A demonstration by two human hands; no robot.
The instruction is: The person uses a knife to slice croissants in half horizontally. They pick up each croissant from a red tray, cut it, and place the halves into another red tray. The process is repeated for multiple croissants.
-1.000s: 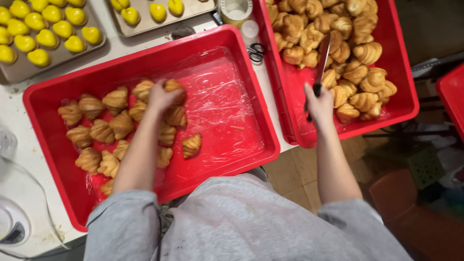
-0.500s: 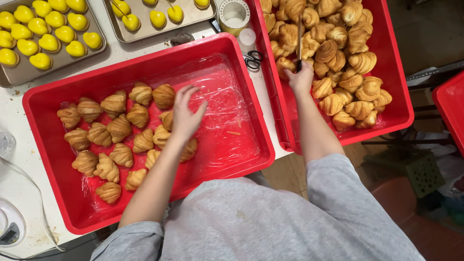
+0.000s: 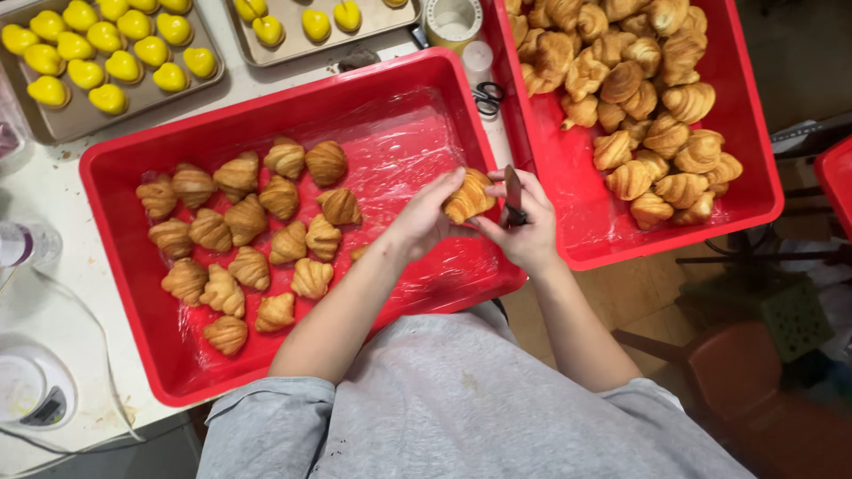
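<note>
My left hand (image 3: 424, 217) holds a golden croissant (image 3: 469, 195) over the right side of the near red tray (image 3: 133, 293). My right hand (image 3: 530, 226) grips a small dark-handled knife (image 3: 513, 193), its blade pointing up beside the croissant, and its fingers also touch the pastry. The near tray is lined with clear film and carries several croissants (image 3: 240, 231) laid out on its left half. A second red tray (image 3: 754, 191) to the right is heaped with several more croissants (image 3: 639, 98).
Two metal baking trays (image 3: 62, 124) with several yellow pastries (image 3: 115, 53) lie at the back left. Black scissors (image 3: 486, 96) and a tape roll (image 3: 453, 19) sit between the red trays. A white scale (image 3: 31, 395) is at the left front. A red stool (image 3: 763, 390) stands on the floor.
My right hand came back from the right tray with a croissant and the knife. My left hand rose from the near tray and took hold of the croissant.
</note>
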